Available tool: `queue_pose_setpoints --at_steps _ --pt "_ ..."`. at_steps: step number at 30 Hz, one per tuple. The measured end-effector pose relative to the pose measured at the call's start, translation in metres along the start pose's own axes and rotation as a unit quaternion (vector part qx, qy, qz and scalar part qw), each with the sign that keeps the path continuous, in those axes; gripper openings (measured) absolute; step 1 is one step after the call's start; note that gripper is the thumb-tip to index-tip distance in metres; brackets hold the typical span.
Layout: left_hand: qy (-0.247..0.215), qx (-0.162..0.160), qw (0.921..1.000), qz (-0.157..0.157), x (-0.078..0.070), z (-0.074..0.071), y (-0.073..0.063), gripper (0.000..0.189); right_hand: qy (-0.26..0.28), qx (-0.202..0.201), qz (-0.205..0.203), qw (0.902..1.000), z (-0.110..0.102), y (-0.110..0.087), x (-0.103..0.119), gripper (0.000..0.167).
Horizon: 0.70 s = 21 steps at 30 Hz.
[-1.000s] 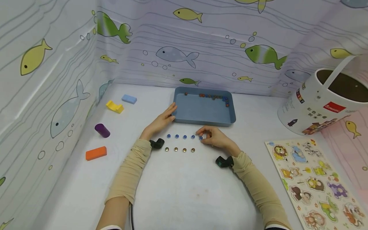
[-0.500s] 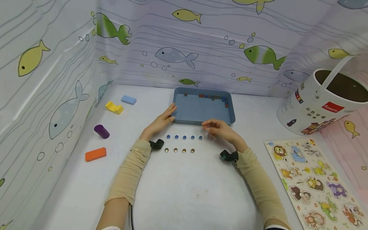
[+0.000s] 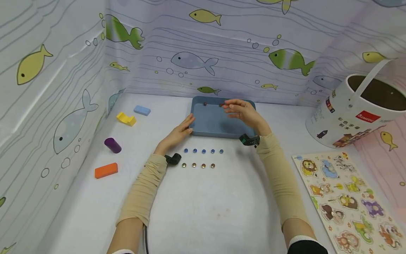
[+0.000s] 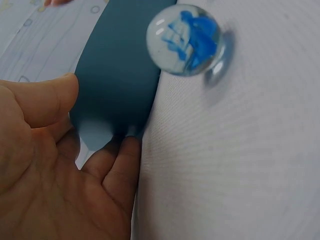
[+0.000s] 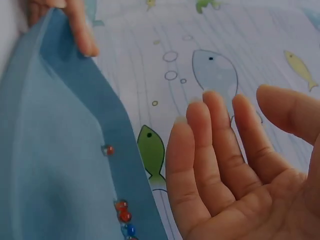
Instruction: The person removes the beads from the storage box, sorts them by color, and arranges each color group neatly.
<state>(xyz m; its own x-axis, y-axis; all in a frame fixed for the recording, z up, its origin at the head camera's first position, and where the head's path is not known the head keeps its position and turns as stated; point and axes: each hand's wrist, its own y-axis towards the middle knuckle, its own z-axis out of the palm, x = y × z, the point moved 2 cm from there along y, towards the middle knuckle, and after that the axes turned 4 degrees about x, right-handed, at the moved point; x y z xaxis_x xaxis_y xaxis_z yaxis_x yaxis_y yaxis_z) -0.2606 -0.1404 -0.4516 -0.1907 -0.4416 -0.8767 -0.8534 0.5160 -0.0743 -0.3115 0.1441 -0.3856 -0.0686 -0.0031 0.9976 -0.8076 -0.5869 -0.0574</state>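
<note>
Five blue marbles (image 3: 204,151), on the tabletop (image 3: 203,208) nearer than the tray (image 3: 209,123), should be hard, light and slippery — better pinched from two sides — while the right hand (image 3: 243,112) hovers relaxed, empty, and the unclenched left hand (image 3: 176,135) touches the tray's left wall.

"What's the tray (image 3: 209,121) made of?"
"Plastic, by its look — smooth and nearly matt."
"And the marble (image 4: 184,40) up close?"
"Clear, glossy glass with bright highlights."
"How does the table (image 3: 203,211) look?"
"Like white cloth, matt, with a fine weave."
"The left sleeve (image 3: 141,192)?"
"Cloth too — wrinkled and soft-looking."
</note>
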Motion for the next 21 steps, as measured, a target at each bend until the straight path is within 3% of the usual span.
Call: queue_pose_setpoints --at_steps 5,12,21 --pt "-0.007 0.008 0.9999 -0.009 -0.018 -0.002 -0.006 0.055 0.018 -0.02 0.013 0.9995 0.001 0.035 -0.005 0.044" --pt "0.008 -0.005 1.0 -0.001 0.01 -0.001 0.003 0.055 0.017 -0.033 0.071 0.9967 0.009 0.077 -0.027 0.048" --pt "-0.001 -0.003 1.0 0.008 0.012 0.001 0.002 0.056 0.081 -0.059 0.115 0.9883 0.021 0.1 -0.039 0.055"
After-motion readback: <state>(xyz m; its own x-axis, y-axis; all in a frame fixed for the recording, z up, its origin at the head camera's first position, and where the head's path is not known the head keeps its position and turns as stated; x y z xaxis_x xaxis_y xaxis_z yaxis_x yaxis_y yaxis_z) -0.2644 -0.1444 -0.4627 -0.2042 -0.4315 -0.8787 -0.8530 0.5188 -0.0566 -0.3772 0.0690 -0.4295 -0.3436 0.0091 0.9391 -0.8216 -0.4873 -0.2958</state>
